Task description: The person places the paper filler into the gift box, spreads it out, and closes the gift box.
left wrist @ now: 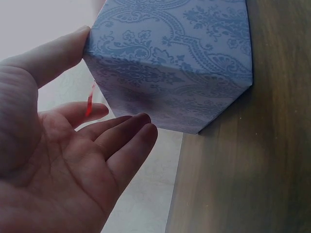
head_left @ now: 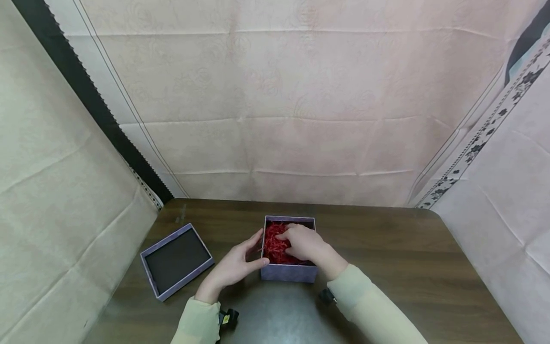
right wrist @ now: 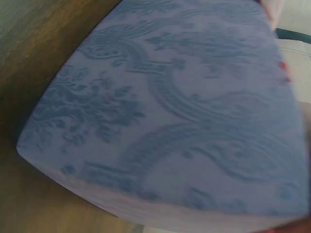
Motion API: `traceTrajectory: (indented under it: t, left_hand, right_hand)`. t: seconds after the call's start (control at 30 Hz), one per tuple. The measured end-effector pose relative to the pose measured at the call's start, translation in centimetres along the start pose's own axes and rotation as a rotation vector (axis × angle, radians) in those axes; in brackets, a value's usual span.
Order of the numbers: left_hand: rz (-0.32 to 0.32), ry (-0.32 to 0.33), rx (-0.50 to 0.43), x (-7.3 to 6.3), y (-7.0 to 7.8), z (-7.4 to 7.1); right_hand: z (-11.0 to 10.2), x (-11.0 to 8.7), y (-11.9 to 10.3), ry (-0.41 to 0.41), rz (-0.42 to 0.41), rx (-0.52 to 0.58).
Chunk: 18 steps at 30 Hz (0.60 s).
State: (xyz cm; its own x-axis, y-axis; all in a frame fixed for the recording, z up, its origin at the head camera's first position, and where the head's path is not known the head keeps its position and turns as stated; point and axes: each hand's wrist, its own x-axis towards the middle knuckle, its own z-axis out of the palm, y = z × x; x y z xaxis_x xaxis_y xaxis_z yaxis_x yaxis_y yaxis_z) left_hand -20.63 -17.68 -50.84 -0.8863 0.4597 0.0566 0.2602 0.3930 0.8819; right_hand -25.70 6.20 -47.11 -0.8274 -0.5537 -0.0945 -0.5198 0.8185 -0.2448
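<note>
A box (head_left: pixel 289 274) with a blue scroll-and-flower pattern, its top uncovered, stands on the table. Red shredded paper (head_left: pixel 275 244) fills much of it. My left hand (head_left: pixel 240 262) is at the box's left side, thumb at the near corner of the rim, the other fingers loosely extended along the wall. In the left wrist view a red strand (left wrist: pixel 90 98) hangs by the index finger. My right hand (head_left: pixel 306 242) reaches in over the far rim area, fingers spread on the shreds, thumb apart. The right wrist view shows mostly the box wall (right wrist: pixel 160 111).
A shallow lid (head_left: pixel 177 262), dark inside with a purple-blue rim, lies tilted on the table's left. The brown wooden table (head_left: pixel 386 248) ends at a cloth backdrop (head_left: pixel 301 143), with cloth at both sides too.
</note>
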Motion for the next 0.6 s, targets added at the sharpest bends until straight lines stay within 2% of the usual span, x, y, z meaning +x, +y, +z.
traceTrajectory:
  t: [0.1,0.23,0.47,0.6]
  left_hand:
    - [-0.005,0.003,0.008,0.0,0.1,0.0]
    - [-0.022,0.01,0.022,-0.1,0.2,0.0]
    - [-0.015,0.011,0.031,-0.1,0.0,-0.1]
    - [-0.017,0.013,0.047,-0.1,-0.1,-0.1]
  right_hand:
    - [0.2,0.3,-0.1,0.007,0.028,-0.002]
    - [-0.3,0.1,0.2,-0.028,0.005,0.029]
    - [-4.5,-1.6,1.3,-0.063,-0.093,0.195]
    - [-6.3,-2.5,1.5,-0.095,-0.081,0.221]
